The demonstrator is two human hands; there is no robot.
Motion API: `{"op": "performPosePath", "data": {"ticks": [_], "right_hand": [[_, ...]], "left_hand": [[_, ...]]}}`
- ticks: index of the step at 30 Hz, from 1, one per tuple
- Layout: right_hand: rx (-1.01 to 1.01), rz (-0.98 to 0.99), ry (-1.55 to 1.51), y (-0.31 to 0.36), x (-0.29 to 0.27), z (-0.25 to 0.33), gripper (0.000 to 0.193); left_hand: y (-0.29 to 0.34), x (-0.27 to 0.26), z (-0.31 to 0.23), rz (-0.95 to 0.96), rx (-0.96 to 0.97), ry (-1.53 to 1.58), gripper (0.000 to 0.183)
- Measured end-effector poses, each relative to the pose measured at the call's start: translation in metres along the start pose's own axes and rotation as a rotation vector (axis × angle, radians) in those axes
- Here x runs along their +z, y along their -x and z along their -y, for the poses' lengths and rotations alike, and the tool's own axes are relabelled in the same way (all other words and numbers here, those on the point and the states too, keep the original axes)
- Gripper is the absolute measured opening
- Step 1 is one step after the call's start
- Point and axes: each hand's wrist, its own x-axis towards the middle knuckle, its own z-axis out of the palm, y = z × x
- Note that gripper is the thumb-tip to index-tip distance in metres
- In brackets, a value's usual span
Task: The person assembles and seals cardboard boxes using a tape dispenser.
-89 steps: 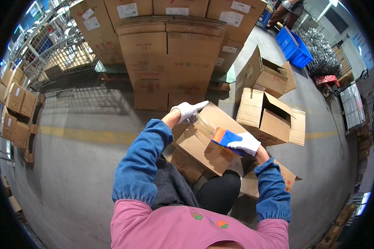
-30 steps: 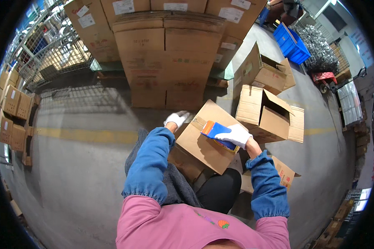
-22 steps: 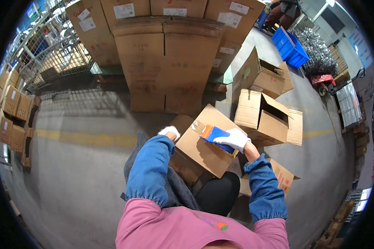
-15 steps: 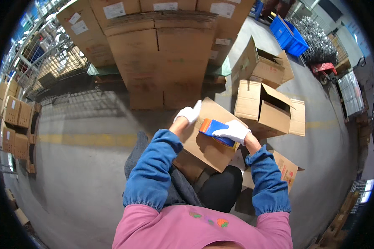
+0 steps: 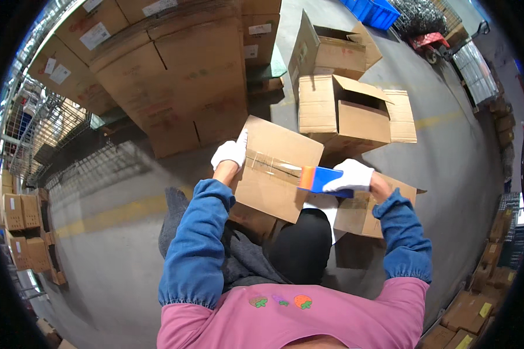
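A closed cardboard box (image 5: 273, 195) sits in front of my knees, with a shiny strip of clear tape (image 5: 271, 164) along the seam of its top. At its left edge, my left hand (image 5: 230, 152) in a white glove holds the box, one finger stretched along the edge and the others partly hidden. My right hand (image 5: 353, 176), also gloved, is closed around a blue and orange tape dispenser (image 5: 326, 181). The dispenser's orange end is over the box's right edge, where the tape strip ends.
Two open cartons, a near one (image 5: 364, 119) and a far one (image 5: 340, 52), stand ahead to the right. Another carton (image 5: 352, 215) is beside my right knee. A tall stack of boxes (image 5: 174, 81) rises ahead left. Farther off are a blue crate (image 5: 378, 13) and a red pallet jack (image 5: 429, 42).
My right hand has drawn the tape dispenser rightward across the box top to its right edge, and the tape strip now shows. My left hand stays at the left edge. The view has turned right.
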Motion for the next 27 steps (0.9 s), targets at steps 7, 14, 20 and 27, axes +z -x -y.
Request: {"op": "performPosePath", "data": {"ticks": [7,14,20,27], "right_hand": [[0.104,-0.023,0.022,0.017,0.007,-0.042,0.055],[0.065,-0.013,-0.111,-0.006,0.044,-0.077,0.053],[0.029,-0.064,-0.451,-0.038,0.086,-0.124,0.040],[-0.035,-0.172,-0.568,-0.061,0.121,-0.159,0.037]], "left_hand": [[-0.002,0.004,0.003,-0.027,-0.010,-0.020,0.081],[-0.003,0.002,0.004,-0.039,0.006,-0.062,0.081],[-0.014,0.010,0.007,-0.037,0.017,-0.082,0.082],[-0.011,0.009,0.001,-0.032,-0.015,-0.070,0.083]]}}
